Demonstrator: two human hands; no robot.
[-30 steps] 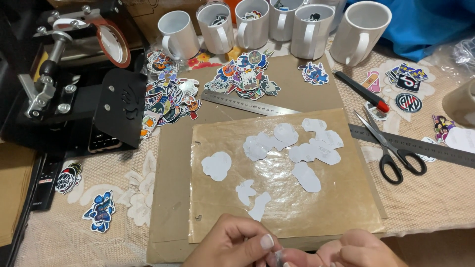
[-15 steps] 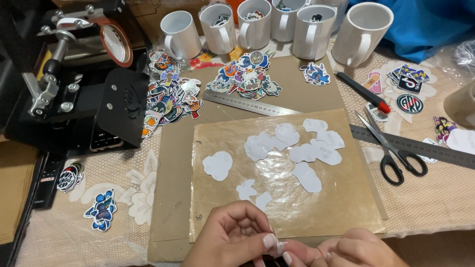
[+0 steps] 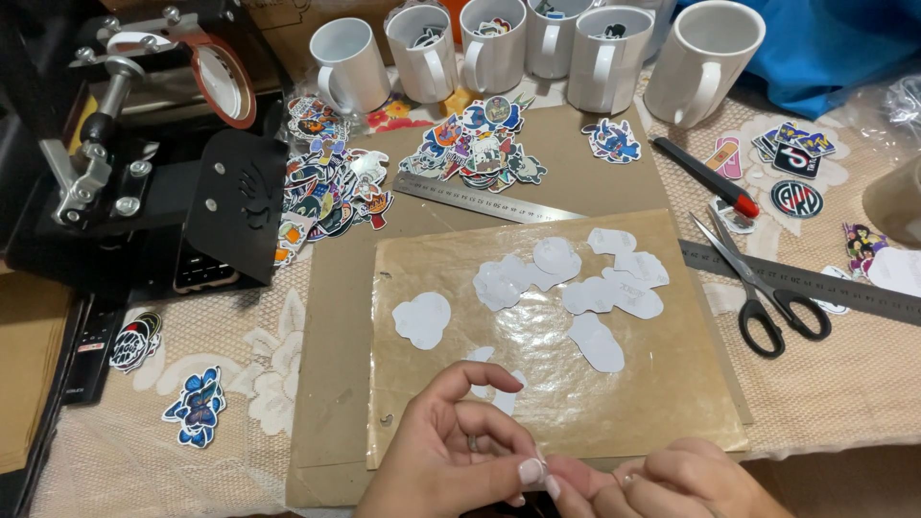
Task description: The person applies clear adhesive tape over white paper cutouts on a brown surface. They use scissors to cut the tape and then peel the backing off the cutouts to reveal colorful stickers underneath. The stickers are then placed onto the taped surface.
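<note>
Sticker cutouts (image 3: pixel 576 288) lie white-side up on your glossy sheet (image 3: pixel 672 403).
Your left hand (image 3: pixel 460 451) and right hand (image 3: pixel 672 484) pinch together at the desk's near edge; white mugs (image 3: pixel 595 58) along the far edge hold stickers.

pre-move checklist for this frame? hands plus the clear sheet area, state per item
1. Left hand and right hand meet fingertip to fingertip at the bottom edge: ok.
2. What they pinch: cannot tell, too small and hidden between the fingertips.
3. Clear plastic sheet lies flat on the brown cardboard: ok.
4. White sticker cutouts lie face down on the sheet, some overlapping near the middle: not ok if they must sit apart.
5. Scissors lie closed to the right of the sheet, off the cutouts: ok.
6. Steel ruler lies above the sheet, not touching the cutouts: ok.
</note>
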